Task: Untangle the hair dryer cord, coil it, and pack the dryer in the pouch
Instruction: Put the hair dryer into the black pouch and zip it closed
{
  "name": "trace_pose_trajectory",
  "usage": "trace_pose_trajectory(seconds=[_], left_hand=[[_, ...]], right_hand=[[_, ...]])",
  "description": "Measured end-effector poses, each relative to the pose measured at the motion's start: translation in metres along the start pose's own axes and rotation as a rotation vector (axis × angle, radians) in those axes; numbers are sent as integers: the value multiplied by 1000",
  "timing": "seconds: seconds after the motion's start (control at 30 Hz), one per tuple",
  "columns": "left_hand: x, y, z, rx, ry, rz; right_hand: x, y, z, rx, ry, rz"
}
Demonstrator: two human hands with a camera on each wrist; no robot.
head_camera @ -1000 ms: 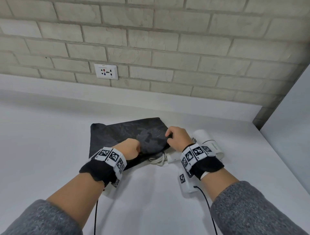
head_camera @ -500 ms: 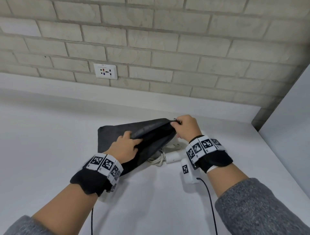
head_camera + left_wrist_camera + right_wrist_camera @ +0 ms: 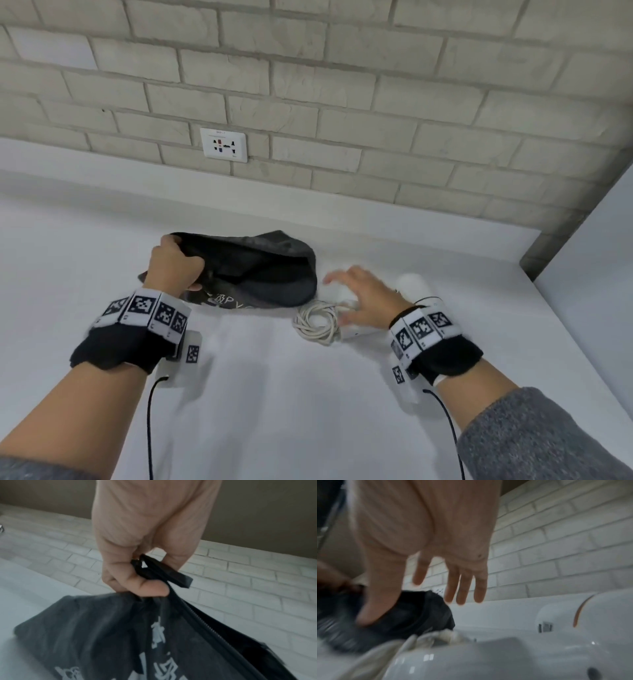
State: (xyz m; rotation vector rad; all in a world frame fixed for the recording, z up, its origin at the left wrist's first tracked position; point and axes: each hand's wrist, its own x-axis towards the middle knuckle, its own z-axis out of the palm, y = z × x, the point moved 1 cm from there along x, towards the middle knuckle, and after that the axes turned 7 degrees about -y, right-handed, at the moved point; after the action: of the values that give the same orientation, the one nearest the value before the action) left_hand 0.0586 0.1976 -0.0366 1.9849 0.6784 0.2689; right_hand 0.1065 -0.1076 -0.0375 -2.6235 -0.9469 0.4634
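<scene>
The dark pouch (image 3: pixel 253 270) is held up off the white surface (image 3: pixel 274 394) at its left end by the left hand (image 3: pixel 176 267), whose thumb and curled fingers (image 3: pixel 149 586) are pinched on the zipper edge; its mouth is seen gaping open toward the right. The right hand (image 3: pixel 364 296) is spread, fingers straight and apart, and is held over the white hair dryer (image 3: pixel 530 649), which lies on the surface just right of the pouch. The coiled white cord (image 3: pixel 317 322) is seen beside the pouch, near the right hand. A wall socket (image 3: pixel 223 144) is set in the far brick wall
</scene>
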Motion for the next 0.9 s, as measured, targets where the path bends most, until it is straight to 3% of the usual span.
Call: trace_pose_trajectory(seconds=[0.03,0.1,0.3,0.47,0.67,0.9], left_hand=[[1,-2,0,-28,2,-10],[0,-2,1,-49,8,4],[-24,4,20,273,-171,249],[-29,3,22,325,-232,371],[-36,1,15,253,-319,446],[-44,18,18,154,-505,443]], right_hand=[[0,2,11,-135,-130,16],[3,8,28,-347,-225,55],[15,19,34,-463,-210,61],[11,19,28,-431,-215,-15],[-2,6,-4,-183,-20,-72],[-30,-33,-46,548,247,-368]])
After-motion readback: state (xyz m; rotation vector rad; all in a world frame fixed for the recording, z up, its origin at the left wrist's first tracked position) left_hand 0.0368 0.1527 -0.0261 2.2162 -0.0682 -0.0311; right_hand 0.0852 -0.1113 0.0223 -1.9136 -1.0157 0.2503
